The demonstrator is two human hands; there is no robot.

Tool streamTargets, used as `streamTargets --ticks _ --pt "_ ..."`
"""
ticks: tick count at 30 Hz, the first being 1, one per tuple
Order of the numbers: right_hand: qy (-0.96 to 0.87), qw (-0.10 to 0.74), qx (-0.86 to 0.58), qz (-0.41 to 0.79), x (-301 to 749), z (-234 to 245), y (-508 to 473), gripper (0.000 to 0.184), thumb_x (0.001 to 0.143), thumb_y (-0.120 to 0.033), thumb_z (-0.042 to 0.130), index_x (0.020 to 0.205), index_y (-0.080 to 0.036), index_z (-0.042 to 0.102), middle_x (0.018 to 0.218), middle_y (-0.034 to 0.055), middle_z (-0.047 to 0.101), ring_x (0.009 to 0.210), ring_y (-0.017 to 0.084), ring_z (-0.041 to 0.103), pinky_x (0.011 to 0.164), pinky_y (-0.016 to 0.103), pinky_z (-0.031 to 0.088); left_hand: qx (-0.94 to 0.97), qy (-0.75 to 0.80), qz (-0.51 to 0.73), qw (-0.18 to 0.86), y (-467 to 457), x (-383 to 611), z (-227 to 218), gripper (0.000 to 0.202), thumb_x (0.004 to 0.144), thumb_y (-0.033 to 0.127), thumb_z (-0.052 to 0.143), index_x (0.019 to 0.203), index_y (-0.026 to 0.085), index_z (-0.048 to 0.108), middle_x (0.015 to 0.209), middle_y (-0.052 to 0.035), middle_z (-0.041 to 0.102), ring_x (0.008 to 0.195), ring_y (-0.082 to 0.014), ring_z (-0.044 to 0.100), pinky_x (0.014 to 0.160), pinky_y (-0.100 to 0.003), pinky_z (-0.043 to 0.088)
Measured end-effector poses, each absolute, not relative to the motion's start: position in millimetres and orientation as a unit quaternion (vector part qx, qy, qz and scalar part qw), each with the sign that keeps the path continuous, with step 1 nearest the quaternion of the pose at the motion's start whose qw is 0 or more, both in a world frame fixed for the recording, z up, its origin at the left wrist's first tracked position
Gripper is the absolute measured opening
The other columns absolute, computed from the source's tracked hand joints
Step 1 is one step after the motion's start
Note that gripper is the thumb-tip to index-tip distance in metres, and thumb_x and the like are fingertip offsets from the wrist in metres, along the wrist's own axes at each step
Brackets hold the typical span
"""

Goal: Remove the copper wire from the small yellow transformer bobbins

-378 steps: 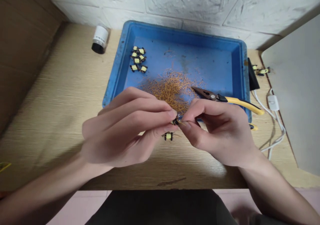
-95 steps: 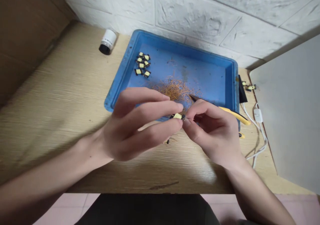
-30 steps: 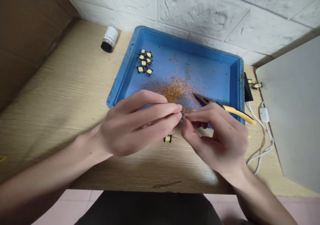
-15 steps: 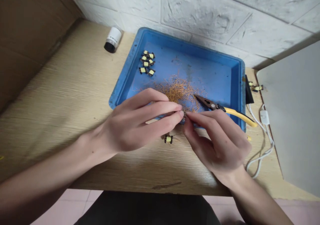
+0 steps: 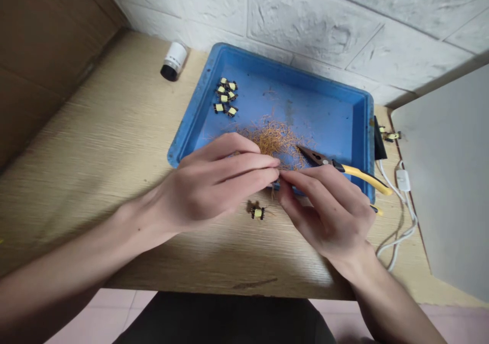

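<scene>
A tiny black coil part [image 5: 276, 183] sits between the fingertips of both hands, just right of the middle of the frame. Most of it is hidden, so I cannot tell which way its long side points. A thin copper wire [image 5: 272, 193] hangs down below it. The left hand [image 5: 214, 183] reaches in from the left, and the right hand [image 5: 324, 214] reaches in from the lower right. Both hands are closed and seem to pinch the part, and they are about equally near it.

Just above the fingers lies a messy pile of orange-brown copper wire bits [image 5: 275, 140] in a blue plastic tray [image 5: 290, 61]. Yellow-handled pliers [image 5: 344, 168] rest on the tray's right side, near the right hand. A small coil part with yellow tape [image 5: 257, 213] lies on the pale wooden table [image 5: 95, 145], just below the tray. More yellow-taped coil parts [image 5: 225, 97] sit together in the tray's upper left.
</scene>
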State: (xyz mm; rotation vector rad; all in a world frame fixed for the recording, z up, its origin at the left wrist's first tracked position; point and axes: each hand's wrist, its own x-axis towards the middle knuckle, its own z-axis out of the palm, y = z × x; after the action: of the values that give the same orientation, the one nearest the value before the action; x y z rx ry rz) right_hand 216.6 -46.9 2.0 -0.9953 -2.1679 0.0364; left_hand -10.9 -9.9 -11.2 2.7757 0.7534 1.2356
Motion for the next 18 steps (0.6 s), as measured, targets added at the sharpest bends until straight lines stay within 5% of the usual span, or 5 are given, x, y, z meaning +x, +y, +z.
streamTargets --ticks 8,18 --pt "-0.773 0.386 -0.453 0.221 213 10 -45 0.016 0.092 -0.003 0.071 0.089 -0.018 0.073 0.075 -0.0022 0.071 0.064 0.01 0.061 0.062 0.024 0.054 0.874 0.279 0.39 0.079 -6 -7 -9 0.009 0.101 0.018 0.076 0.11 0.018 0.076 0.101 -0.0041 0.083 0.09 -0.0189 0.076 0.086 -0.031 0.066" --pt "-0.688 0.373 -0.513 0.353 211 18 -47 0.017 0.09 -0.009 0.073 0.08 -0.023 0.074 0.074 -0.0024 0.073 0.065 0.012 0.063 0.058 0.025 0.051 0.86 0.288 0.402 0.125 -7 -9 -8 0.009 0.1 0.018 0.077 0.104 0.025 0.073 0.096 -0.0022 0.08 0.086 -0.0189 0.073 0.08 -0.032 0.062"
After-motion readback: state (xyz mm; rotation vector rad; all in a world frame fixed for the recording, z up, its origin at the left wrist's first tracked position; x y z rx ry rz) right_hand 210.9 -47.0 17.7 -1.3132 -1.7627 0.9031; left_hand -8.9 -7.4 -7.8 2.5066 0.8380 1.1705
